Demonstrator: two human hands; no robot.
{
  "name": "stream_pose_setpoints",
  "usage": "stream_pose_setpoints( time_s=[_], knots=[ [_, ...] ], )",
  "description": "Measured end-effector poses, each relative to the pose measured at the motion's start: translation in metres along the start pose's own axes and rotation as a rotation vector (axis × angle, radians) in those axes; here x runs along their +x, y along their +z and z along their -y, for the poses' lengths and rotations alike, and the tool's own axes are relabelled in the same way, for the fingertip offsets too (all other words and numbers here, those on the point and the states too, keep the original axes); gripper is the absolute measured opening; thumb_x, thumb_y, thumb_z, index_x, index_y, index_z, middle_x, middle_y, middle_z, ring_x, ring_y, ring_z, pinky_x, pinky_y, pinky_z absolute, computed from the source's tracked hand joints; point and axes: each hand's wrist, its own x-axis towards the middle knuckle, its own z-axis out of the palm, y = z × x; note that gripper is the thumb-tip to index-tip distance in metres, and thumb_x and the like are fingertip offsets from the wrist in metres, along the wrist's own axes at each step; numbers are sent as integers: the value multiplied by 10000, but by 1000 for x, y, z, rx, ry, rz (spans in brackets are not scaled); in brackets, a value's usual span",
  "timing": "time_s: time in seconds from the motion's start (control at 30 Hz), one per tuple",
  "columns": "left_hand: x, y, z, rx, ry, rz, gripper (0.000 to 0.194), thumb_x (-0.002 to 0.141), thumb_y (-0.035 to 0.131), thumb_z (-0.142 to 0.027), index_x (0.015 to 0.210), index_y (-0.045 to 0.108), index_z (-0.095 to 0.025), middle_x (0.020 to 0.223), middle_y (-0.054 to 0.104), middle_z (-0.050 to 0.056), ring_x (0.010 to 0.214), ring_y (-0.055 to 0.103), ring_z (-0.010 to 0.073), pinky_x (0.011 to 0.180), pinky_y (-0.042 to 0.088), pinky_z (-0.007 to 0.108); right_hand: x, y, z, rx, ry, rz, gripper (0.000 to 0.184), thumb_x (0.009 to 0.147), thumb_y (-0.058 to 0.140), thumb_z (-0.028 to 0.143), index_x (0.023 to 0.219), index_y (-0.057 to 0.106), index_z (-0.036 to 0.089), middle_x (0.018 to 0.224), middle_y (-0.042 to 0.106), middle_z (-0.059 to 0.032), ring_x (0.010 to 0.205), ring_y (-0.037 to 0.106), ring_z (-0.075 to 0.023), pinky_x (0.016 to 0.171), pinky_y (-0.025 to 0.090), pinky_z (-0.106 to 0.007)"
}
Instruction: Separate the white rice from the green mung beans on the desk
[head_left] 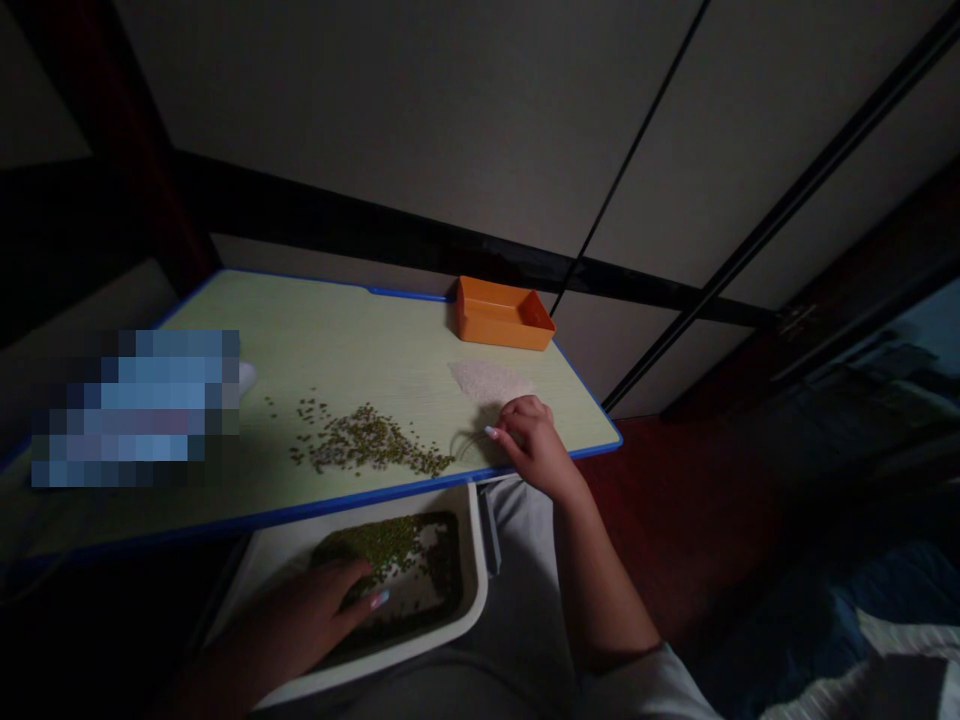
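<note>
Green grains [394, 542] are gathered in the tray [478, 560] under the spread left hand [337, 605]; more are left scattered on the table [300, 320], near heaped pale grains [486, 379]; whether anything's gripped by the curled right hand [532, 440] can't be told.

Desk [330, 340]: pale yellow-green top, blue edging. By far right corner: orange open-topped box [499, 328]. Just nearer than box: low heap of pale fine grains [486, 379]. Along near edge: green beans [373, 440], loosely scattered, densest at centre, several strays toward left, greyish bits [325, 456] mixed in. Left end: blue item [154, 405], pixelated beyond recognition; rounded white object [247, 377] at its right side.
</note>
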Motion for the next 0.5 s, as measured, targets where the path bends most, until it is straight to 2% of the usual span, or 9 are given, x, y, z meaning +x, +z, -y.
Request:
stream_pose_setpoints(
  time_s=[0.23,0.37,0.5],
  knots=[
    [-2,-1,0,13,-6,42,556,870,429,-506,1262,718,-238,1316,764,135,1220,699,344,1088,507,512,1,2,-5,-35,54,-38,188,970,625,249,784,627,216,943,670,-71,1021,556,-255,931,364,-422],
    [-3,-1,0,13,-9,52,586,873,422,-514,1274,713,-201,1336,750,158,1236,693,348,1100,506,508,0,1,-8,-34,55,-49,199,974,626,258,779,632,217,934,666,-66,1009,564,-247,930,379,-412],
    [-3,-2,-1,11,-13,34,532,880,448,-506,1243,732,-241,1312,768,126,1226,700,328,1088,519,468,-1,1,-8,-35,53,-58,211,982,615,254,776,636,217,934,672,-64,1001,579,-238,928,398,-396]
  ],
)
